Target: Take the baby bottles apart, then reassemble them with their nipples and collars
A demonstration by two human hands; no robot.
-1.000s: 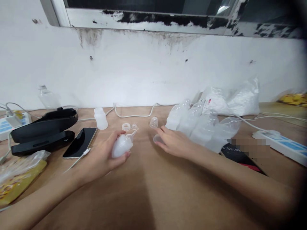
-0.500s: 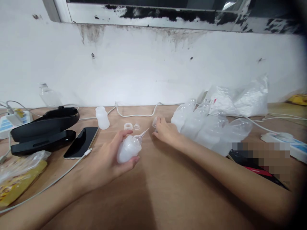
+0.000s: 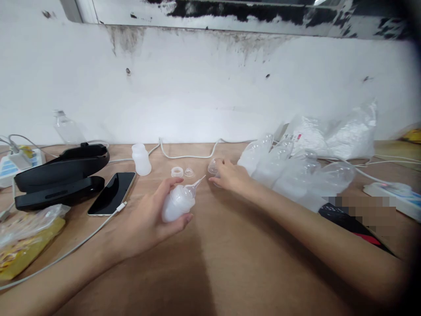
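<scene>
My left hand (image 3: 158, 210) is wrapped round a small frosted white feeding bottle (image 3: 177, 204), tilted to the right. A clear nipple with a long thin tip (image 3: 196, 183) sticks out of its top. Farther off on the right, my right hand (image 3: 232, 175) has its fingers closed at the side of a clear dome cap (image 3: 213, 166), low over the table; the fingers partly hide it. Between the hands, toward the wall, lie a clear screw ring (image 3: 176, 171) and a small clear nipple (image 3: 189, 172). An uncapped frosted bottle (image 3: 141, 159) stands behind my left hand.
Several frosted bottles with clear domed caps (image 3: 296, 175) lie beside my right forearm. A filled plastic bag (image 3: 332, 136) leans on the wall. To the left are a phone (image 3: 112, 194), a black case (image 3: 62, 171), a yellow snack bag (image 3: 29, 245) and a white cable (image 3: 82, 244).
The view has tipped slightly downward and to the left. My left hand keeps its hold on the bottle, and my right hand stays at the dome cap with little movement.
</scene>
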